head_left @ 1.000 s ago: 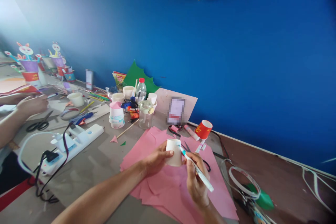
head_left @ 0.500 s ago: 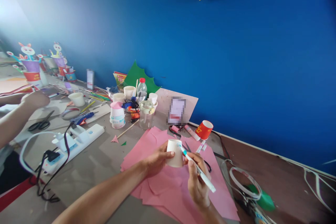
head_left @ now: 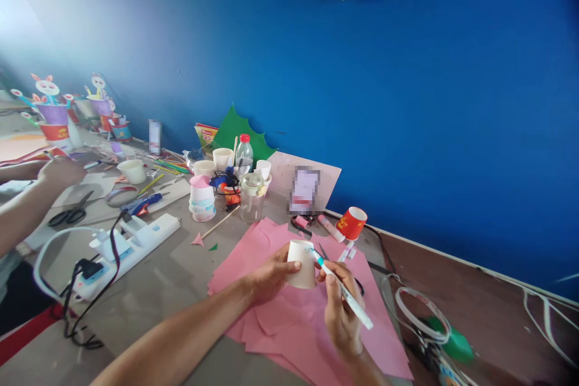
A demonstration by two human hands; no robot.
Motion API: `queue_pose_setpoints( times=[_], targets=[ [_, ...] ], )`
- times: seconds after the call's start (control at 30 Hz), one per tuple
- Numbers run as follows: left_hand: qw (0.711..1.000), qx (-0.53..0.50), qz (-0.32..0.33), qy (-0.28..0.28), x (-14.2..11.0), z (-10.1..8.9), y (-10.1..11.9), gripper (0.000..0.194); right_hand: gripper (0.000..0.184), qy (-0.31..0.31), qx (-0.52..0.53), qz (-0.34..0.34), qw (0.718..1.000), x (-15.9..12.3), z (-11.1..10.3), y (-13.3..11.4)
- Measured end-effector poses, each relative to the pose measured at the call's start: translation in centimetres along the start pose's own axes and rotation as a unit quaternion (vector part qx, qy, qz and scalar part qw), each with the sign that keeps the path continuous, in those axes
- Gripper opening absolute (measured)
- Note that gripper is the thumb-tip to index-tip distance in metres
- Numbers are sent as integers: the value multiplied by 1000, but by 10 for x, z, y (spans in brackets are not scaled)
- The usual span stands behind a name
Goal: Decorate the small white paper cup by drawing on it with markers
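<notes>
A white paper cup [head_left: 301, 271], upside down, is gripped at its left side by my left hand [head_left: 274, 269], thumb across the front. My right hand [head_left: 342, 307] is closed around a white marker [head_left: 350, 300] with a blue-green band near its tip. The tip touches the cup near its upper right edge, where small blue marks show. Both hands are above overlapping sheets of pink paper [head_left: 289, 338]. Partly hidden behind my right hand, scissors [head_left: 359, 286] lie on the pink paper.
A red paper cup [head_left: 350, 224] and a glue stick [head_left: 332, 229] lie behind the pink paper. A glass jar [head_left: 252, 202] and stacked decorated cups [head_left: 202, 200] stand further left. A power strip [head_left: 131, 253] with cables lies at left, near another person's arm [head_left: 36, 211].
The marker and my right hand have shifted very slightly, with the tip still at the cup. My left hand and the cup stay in place. The other person's hand at left has moved a little.
</notes>
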State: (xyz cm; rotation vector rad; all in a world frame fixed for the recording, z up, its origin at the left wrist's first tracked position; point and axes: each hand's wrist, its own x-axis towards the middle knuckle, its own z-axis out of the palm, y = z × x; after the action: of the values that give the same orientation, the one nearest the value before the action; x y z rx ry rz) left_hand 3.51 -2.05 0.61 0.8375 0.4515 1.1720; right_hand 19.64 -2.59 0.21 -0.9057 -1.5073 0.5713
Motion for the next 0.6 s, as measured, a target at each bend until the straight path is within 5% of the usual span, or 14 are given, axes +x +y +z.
queue_pose_setpoints(
  times=[0.6],
  targets=[
    [999, -29, -4, 37, 5, -2, 1, 46, 35, 19, 10, 16, 1000, -2, 1, 4]
  ],
)
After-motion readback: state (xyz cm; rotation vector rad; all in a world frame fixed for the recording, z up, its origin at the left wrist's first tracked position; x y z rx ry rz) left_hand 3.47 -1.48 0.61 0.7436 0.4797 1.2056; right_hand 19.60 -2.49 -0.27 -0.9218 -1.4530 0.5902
